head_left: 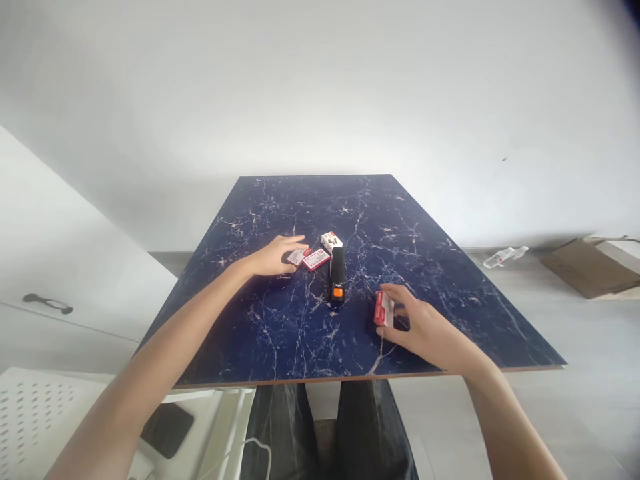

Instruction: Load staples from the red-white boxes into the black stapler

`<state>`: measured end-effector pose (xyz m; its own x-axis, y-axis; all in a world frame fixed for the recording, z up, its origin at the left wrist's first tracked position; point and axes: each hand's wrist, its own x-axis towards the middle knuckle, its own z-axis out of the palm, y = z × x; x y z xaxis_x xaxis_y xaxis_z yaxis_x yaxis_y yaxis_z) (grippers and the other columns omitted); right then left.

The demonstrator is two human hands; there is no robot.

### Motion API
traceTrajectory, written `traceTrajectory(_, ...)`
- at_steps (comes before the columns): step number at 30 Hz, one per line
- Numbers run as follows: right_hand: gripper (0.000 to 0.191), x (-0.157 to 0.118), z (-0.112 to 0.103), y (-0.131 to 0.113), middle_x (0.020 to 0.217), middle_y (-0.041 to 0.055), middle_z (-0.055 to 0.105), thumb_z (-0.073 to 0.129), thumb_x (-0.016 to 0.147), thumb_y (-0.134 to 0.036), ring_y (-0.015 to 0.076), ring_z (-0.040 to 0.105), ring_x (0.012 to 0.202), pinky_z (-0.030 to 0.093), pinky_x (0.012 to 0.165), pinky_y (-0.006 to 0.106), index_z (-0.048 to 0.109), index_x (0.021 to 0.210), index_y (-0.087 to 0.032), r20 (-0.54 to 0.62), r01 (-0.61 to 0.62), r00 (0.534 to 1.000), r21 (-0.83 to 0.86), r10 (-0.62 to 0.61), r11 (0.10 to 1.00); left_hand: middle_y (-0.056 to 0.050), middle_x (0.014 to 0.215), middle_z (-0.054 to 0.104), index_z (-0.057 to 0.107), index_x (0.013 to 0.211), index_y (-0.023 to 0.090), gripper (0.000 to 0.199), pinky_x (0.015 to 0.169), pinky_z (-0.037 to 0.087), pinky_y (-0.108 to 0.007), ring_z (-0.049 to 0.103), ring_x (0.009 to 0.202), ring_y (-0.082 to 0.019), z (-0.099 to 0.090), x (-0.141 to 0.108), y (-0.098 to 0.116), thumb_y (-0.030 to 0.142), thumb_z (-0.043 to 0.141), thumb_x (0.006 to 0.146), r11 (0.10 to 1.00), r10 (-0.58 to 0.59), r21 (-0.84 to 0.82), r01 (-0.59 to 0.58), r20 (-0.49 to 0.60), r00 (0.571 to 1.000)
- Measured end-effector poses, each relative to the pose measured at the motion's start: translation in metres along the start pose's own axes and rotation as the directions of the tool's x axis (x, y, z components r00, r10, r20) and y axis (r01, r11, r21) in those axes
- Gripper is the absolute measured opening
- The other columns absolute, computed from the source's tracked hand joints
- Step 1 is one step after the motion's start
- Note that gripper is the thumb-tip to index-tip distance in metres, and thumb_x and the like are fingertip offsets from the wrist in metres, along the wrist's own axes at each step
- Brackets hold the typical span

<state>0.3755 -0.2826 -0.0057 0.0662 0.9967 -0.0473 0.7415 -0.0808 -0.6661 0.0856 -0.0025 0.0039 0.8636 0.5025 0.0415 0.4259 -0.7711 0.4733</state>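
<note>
My left hand (pixel 275 257) has its thumb and fingers around a small red-and-white box (pixel 299 256) near the middle of the table. Touching or nearly touching that box is a second flat red-and-white box (pixel 317 259). A black stapler (pixel 338 267) with an orange patch at its near end lies just to the right. Behind the stapler's far end sits a white box (pixel 330 240) with a dark picture on it. Closer to the front edge, my right hand (pixel 425 327) grips another red-and-white box (pixel 384 309) between thumb and fingers, tilted on its side.
The dark blue marbled table (pixel 280 333) reaches back to a white wall. A pale cabinet (pixel 60 253) with a dark handle stands at left. A phone-like dark object (pixel 167 430) lies on a white surface below. On the right-hand floor are a clear bottle (pixel 505 257) and flattened cardboard (pixel 580 267).
</note>
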Motion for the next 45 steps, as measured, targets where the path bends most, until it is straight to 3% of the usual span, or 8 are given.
traceTrajectory(5, 0.070, 0.022, 0.020, 0.008, 0.138, 0.0111, 0.062, 0.075, 0.084, -0.046, 0.0306, 0.070, 0.114, 0.061, 0.099, 0.047, 0.049, 0.146, -0.028, -0.299, 0.038, 0.954, 0.162, 0.012, 0.986, -0.008, 0.152, 0.055, 0.059, 0.143, 0.030, 0.066, 0.111, 0.042, -0.048, 0.052, 0.136, -0.032, -0.019, 0.017, 0.003, 0.046, 0.075, 0.081, 1.000, -0.012, -0.012, 0.013, 0.092, 0.996)
traceTrajectory(8, 0.065, 0.024, 0.023, 0.010, 0.135, 0.0101, 0.065, 0.077, 0.082, -0.043, 0.0313, 0.070, 0.114, 0.061, 0.096, 0.049, 0.052, 0.139, -0.029, -0.279, 0.036, 0.960, 0.176, 0.015, 0.984, -0.007, 0.151, 0.055, 0.058, 0.144, 0.032, 0.070, 0.109, 0.043, -0.048, 0.053, 0.135, -0.032, -0.028, 0.038, 0.018, 0.047, 0.077, 0.078, 1.000, 0.030, 0.006, -0.030, 0.030, 0.999)
traceTrajectory(13, 0.030, 0.022, 0.020, 0.008, 0.144, 0.0068, 0.059, 0.075, 0.083, -0.041, 0.0284, 0.070, 0.114, 0.060, 0.099, 0.047, 0.063, 0.107, -0.027, -0.285, 0.079, 0.958, 0.205, -0.018, 0.976, -0.004, 0.136, 0.067, 0.061, 0.136, 0.035, 0.069, 0.095, 0.051, -0.043, 0.066, 0.115, -0.030, -0.019, 0.061, 0.033, 0.042, 0.082, 0.070, 0.997, 0.064, -0.062, -0.048, 0.289, 0.955)
traceTrajectory(27, 0.031, 0.027, 0.018, -0.023, 0.139, 0.0094, 0.064, 0.074, 0.084, -0.045, 0.0336, 0.065, 0.118, 0.053, 0.101, 0.057, 0.056, 0.102, -0.027, -0.395, 0.161, 0.909, 0.038, -0.133, 0.986, -0.012, 0.151, 0.054, 0.016, 0.165, 0.036, 0.118, 0.105, 0.048, -0.053, 0.053, 0.136, -0.038, 0.038, -0.043, 0.076, 0.048, 0.085, 0.071, 0.968, 0.016, -0.250, 0.007, 0.090, 0.996)
traceTrajectory(34, 0.033, 0.074, 0.030, -0.083, 0.135, 0.0080, 0.067, 0.077, 0.081, -0.038, 0.0404, 0.033, 0.149, 0.036, 0.115, 0.065, 0.067, 0.111, -0.028, -0.061, 0.479, 0.859, -0.252, -0.508, 0.841, -0.013, 0.153, 0.052, -0.001, 0.166, 0.034, 0.123, 0.103, 0.051, -0.048, 0.058, 0.133, -0.034, 0.042, -0.042, 0.067, 0.042, 0.081, 0.075, 0.920, -0.027, -0.391, 0.025, 0.000, 1.000)
traceTrajectory(37, 0.028, 0.091, 0.011, -0.091, 0.144, 0.0063, 0.061, 0.075, 0.083, -0.043, 0.0424, 0.030, 0.150, 0.032, 0.116, 0.070, 0.072, 0.107, -0.029, 0.028, 0.489, 0.867, -0.243, -0.497, 0.838, -0.014, 0.155, 0.050, -0.002, 0.166, 0.033, 0.125, 0.104, 0.052, -0.049, 0.059, 0.132, -0.033, 0.046, -0.043, 0.064, 0.043, 0.083, 0.074, 0.913, -0.032, -0.407, 0.027, -0.007, 0.999)
traceTrajectory(41, 0.031, 0.136, -0.025, -0.083, 0.146, 0.0067, 0.059, 0.054, 0.097, -0.036, 0.0341, 0.051, 0.138, 0.038, 0.115, 0.061, 0.068, 0.123, -0.027, -0.267, 0.373, 0.867, -0.209, -0.420, 0.904, -0.012, 0.160, 0.043, 0.008, 0.166, 0.032, 0.119, 0.110, 0.047, -0.051, 0.054, 0.137, -0.035, 0.048, -0.042, 0.065, 0.046, 0.082, 0.075, 0.945, -0.036, -0.326, 0.029, -0.013, 0.999)
traceTrajectory(45, 0.052, 0.208, -0.030, -0.066, 0.147, 0.0099, 0.060, 0.068, 0.085, -0.033, 0.0347, 0.057, 0.132, 0.047, 0.110, 0.053, 0.064, 0.135, -0.024, 0.047, 0.281, 0.959, -0.274, -0.279, 0.920, -0.015, 0.154, 0.050, 0.011, 0.166, 0.031, 0.115, 0.107, 0.047, -0.054, 0.053, 0.136, -0.039, 0.052, -0.037, 0.066, 0.046, 0.081, 0.076, 0.960, -0.084, -0.270, 0.067, -0.052, 0.995)
